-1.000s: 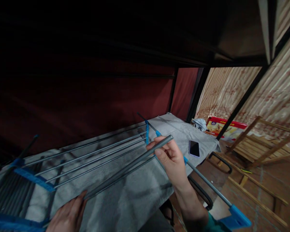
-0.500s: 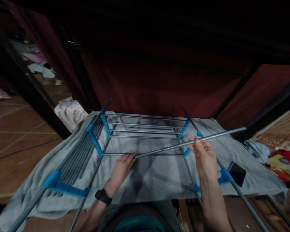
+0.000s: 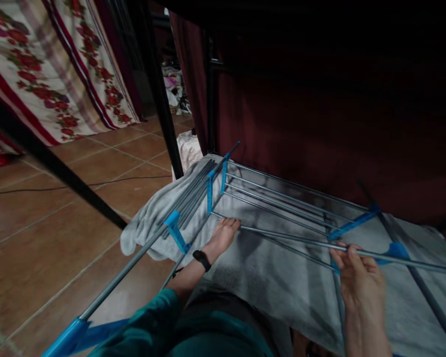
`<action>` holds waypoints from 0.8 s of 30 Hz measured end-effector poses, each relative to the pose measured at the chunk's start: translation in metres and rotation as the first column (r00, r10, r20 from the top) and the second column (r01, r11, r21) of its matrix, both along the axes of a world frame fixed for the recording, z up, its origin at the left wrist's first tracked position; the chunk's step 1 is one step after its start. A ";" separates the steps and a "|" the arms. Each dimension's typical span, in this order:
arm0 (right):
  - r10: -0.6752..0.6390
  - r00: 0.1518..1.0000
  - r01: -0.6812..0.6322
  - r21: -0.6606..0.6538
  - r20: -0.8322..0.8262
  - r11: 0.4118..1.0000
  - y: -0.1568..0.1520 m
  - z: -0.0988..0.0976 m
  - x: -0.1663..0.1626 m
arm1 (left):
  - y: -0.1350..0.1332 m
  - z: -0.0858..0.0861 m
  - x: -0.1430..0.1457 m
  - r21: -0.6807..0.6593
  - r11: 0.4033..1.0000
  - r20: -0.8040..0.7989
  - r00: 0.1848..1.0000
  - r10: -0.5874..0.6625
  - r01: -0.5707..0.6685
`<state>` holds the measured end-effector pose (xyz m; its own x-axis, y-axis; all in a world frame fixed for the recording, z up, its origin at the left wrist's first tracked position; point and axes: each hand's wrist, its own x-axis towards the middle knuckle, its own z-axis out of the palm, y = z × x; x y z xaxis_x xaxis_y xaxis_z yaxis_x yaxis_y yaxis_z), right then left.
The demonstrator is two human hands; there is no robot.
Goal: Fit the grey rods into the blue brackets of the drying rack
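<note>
A rack frame of grey metal tubes joined by blue plastic brackets (image 3: 210, 192) lies on a grey blanket. My right hand (image 3: 362, 282) pinches a loose metal tube (image 3: 308, 241) between thumb and fingers, near the rack's right side. The tube slants across the front crossbar (image 3: 297, 253), its right end running out of view. My left hand (image 3: 225, 234), with a black band on the wrist, is closed at the tube's left end, over the crossbar. Its fingers hide how the tube and crossbar meet. Several thin crossbars (image 3: 278, 192) span the brackets behind.
Several loose tubes (image 3: 193, 198) lie along the rack's left side on the grey blanket (image 3: 271, 282). Black posts (image 3: 163, 94) stand at the left, with a tiled floor (image 3: 70, 223) and cable beyond. A dark red curtain (image 3: 282, 134) hangs behind; a floral curtain (image 3: 67, 69) hangs far left.
The view has turned left, bringing in the floral curtain and more floor. My right hand still holds the tube, and my left hand stays at its left end.
</note>
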<state>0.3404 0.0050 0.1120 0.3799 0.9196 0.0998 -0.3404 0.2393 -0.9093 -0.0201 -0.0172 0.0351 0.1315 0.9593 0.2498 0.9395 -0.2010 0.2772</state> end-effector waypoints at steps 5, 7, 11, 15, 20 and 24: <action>0.050 0.997 -0.056 -0.102 -0.065 0.993 -0.008 -0.036 -0.026 | -0.001 0.004 -0.004 0.013 1.000 -0.051 0.999 0.016 -0.016; 0.065 0.996 -0.072 -0.115 -0.061 0.991 -0.011 -0.045 -0.035 | -0.001 0.002 -0.007 0.012 1.000 -0.067 0.998 0.009 -0.008; 0.077 0.991 -0.090 -0.114 -0.111 0.989 -0.009 -0.044 -0.045 | -0.001 -0.005 -0.016 0.003 1.000 -0.063 0.998 0.026 -0.026; 0.041 0.989 -0.056 -0.103 -0.143 0.993 0.002 -0.040 -0.036 | -0.002 -0.008 -0.031 -0.001 0.999 -0.090 0.995 0.035 -0.036; 0.029 0.991 -0.052 -0.181 -0.131 0.982 0.012 -0.074 -0.011 | -0.005 -0.007 -0.040 0.013 1.000 -0.161 0.987 0.020 -0.018; -0.009 0.989 -0.040 -0.323 -0.149 0.946 0.012 -0.123 0.007 | -0.004 -0.012 -0.027 0.041 0.995 -0.215 0.973 -0.081 0.092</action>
<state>0.3473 0.0172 -0.0109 0.3531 0.8987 -0.2602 -0.4770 -0.0663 -0.8764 -0.0469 -0.0209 0.0229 0.2691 0.9289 0.2545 0.9543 -0.2929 0.0600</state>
